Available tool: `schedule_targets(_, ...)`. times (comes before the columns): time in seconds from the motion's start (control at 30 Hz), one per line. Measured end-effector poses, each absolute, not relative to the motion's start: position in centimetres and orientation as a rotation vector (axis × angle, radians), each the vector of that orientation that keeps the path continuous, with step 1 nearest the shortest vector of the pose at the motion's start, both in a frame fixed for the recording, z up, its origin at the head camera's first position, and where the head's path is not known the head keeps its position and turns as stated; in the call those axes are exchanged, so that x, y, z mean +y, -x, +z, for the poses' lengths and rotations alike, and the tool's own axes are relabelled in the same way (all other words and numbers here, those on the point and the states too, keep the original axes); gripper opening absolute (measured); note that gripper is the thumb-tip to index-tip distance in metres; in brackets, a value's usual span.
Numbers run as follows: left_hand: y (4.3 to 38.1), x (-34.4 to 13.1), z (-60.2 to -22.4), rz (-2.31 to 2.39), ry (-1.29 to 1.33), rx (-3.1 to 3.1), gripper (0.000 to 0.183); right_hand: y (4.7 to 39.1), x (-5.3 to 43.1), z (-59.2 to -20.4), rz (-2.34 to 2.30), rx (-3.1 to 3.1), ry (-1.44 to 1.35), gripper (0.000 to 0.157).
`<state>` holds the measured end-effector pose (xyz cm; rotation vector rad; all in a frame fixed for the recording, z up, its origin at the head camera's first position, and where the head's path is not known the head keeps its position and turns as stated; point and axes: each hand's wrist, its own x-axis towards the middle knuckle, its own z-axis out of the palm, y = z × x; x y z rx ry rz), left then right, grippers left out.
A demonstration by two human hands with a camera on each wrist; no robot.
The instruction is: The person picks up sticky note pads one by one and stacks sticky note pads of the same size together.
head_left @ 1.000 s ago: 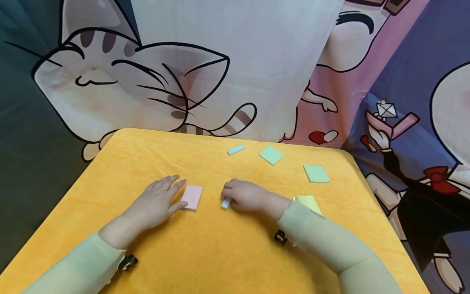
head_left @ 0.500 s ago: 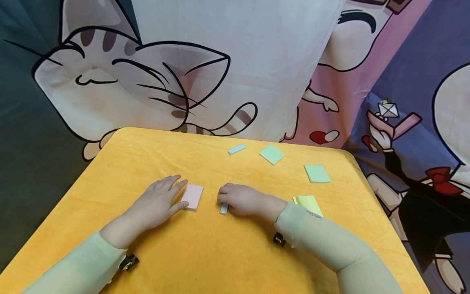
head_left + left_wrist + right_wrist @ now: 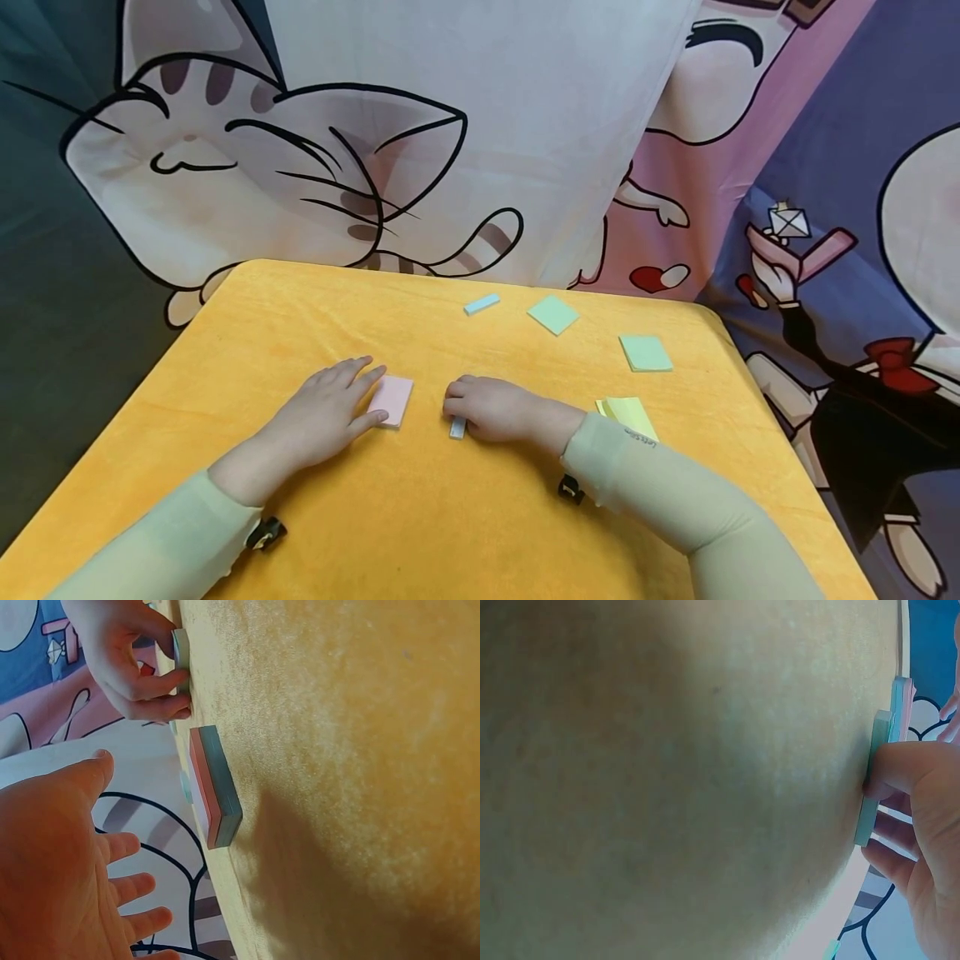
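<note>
Plainly, the spread left hand flanks a pink pad, right hand pinching a blue strip.

Place: fabric-screened indoor spot; room type not determinable. Backdrop, creased cartoon-printed cloth, 9 through 12 to 3 o'clock; printed cat at 10. Table, yellow-covered, centre to 6.
</note>
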<state>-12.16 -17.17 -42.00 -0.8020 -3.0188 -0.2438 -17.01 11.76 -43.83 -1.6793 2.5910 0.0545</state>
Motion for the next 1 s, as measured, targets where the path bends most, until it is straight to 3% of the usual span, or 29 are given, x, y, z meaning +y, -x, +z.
schedule_targets(0.67,12.0,-15.9,-41.6,-0.337,0.785,-3.012,0.071,16.9,12.2,-44.1,0.004,2.616,1.651,0.031)
schedule_targets(1.0,12.2,-14.6,-41.0,-0.495,0.730,-2.958,0.059,17.1,12.9,-43.4,-0.201,2.834,1.510,0.025)
